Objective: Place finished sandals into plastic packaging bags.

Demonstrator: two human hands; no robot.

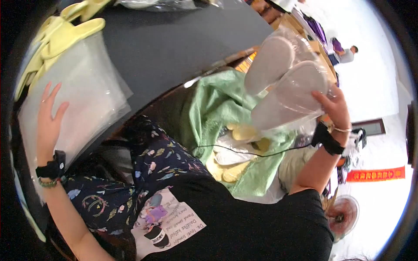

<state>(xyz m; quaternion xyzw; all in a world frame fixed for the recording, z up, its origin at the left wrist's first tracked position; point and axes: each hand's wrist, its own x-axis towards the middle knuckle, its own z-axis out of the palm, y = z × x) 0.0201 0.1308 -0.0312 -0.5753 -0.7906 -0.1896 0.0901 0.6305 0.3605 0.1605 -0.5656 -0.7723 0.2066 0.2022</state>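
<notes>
On the left, my left hand (50, 122) lies with spread fingers on a stack of clear plastic bags (89, 78). Pale yellow slippers (65, 38) are piled at the far end of that stack. My right hand (336, 108) is raised on the right, its fingers pinching the edge of a clear bag. Inside that bag sits a pair of pale grey-white slippers (296, 87), side by side. Below the held bag, a green woven sack (213, 102) gapes open, with yellow and white slippers (230, 167) in it.
A dark grey tabletop (174, 39) stretches ahead, with more clear plastic (161, 4) at its far edge. A thin black cable (261, 155) runs to my right wristband. Cardboard boxes (289, 21), a fan (342, 217) and another person (346, 54) are farther off to the right.
</notes>
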